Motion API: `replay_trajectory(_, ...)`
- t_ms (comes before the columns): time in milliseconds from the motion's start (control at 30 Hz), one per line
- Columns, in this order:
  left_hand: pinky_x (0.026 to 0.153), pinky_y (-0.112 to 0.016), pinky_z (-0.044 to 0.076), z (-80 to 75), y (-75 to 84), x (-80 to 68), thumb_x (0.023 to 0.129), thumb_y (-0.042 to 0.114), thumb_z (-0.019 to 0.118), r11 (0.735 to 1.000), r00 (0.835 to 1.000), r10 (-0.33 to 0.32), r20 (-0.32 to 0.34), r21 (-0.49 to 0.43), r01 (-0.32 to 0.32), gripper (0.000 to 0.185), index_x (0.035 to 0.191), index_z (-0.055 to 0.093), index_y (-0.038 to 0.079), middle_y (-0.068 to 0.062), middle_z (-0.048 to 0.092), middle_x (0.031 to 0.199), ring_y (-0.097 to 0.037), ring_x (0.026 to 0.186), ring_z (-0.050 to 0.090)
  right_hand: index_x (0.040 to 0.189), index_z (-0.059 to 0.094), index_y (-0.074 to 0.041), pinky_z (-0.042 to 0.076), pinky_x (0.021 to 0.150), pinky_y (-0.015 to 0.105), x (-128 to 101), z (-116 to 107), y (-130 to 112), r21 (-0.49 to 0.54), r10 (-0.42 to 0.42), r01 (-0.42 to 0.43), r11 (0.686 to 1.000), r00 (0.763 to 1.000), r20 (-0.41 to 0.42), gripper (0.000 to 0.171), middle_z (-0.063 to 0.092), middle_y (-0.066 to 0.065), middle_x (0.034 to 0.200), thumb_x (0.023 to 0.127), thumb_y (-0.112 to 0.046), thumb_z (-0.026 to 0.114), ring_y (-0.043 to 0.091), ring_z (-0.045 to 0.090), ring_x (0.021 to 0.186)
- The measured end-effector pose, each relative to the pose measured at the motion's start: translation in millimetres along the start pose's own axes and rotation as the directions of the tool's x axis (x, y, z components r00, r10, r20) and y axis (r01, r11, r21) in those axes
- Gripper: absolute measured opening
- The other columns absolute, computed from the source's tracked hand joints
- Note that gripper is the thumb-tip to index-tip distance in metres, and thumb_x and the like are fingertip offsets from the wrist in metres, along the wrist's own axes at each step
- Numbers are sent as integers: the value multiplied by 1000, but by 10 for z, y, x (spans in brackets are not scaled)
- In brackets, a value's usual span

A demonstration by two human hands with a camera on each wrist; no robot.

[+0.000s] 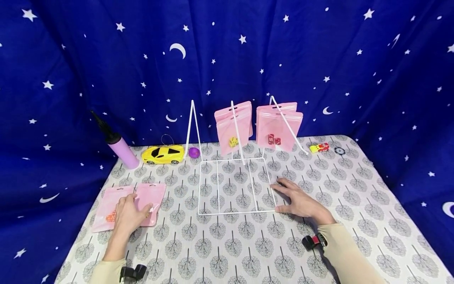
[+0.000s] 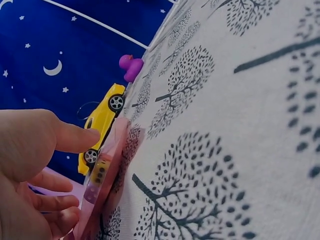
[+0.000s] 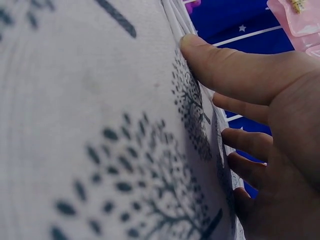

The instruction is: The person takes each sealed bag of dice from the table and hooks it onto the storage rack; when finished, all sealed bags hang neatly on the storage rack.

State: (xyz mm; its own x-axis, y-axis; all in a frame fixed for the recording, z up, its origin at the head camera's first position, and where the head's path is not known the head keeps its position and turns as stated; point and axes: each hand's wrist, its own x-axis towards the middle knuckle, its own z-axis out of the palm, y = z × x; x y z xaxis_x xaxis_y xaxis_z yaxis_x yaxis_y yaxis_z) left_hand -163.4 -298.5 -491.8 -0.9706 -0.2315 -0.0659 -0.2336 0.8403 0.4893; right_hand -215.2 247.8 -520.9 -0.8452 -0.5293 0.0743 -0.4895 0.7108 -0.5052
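My left hand (image 1: 134, 205) rests on top of flat pink pouches (image 1: 150, 193) at the table's left; one holds orange dice (image 1: 110, 217). In the left wrist view the left hand (image 2: 75, 165) keeps its thumb straight above the pouch edge (image 2: 107, 165), with the fingers loosely bent. My right hand (image 1: 283, 195) lies flat on the cloth, fingertips at the right edge of a white wire rack (image 1: 230, 213). The right hand (image 3: 210, 100) shows straight fingers beside the rack wire (image 3: 172, 20). On the rack's pegs hang pink pouches, one (image 1: 225, 130) with a yellow die, another (image 1: 269, 124) with red dice.
Along the table's back edge stand a pink pump (image 1: 122, 150), a yellow toy car (image 1: 163, 154), a purple toy (image 1: 194, 152), a small red-and-yellow car (image 1: 319, 148) and a round black token (image 1: 339, 150). A blue starry curtain hangs behind.
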Motion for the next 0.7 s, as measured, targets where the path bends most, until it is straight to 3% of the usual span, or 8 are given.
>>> replay_trajectory(533,99,-65,38,-2,-24,72,86,37,70,1000,998,-16,54,-8,16,81,133,38,-19,-42,44,126,-56,115,44,144,47,-11,25,106,74,2,-11,-13,5,21,-21,1000,1000,13,81,27,25,155,77,-44,78,49,24,141)
replay_trajectory(700,95,-60,42,24,-26,74,86,35,71,1000,999,-6,40,-29,7,76,132,42,-17,-35,50,121,-48,109,51,144,47,-11,25,105,74,2,-14,-10,8,19,-19,1000,1000,10,81,27,26,155,77,-44,78,50,24,140)
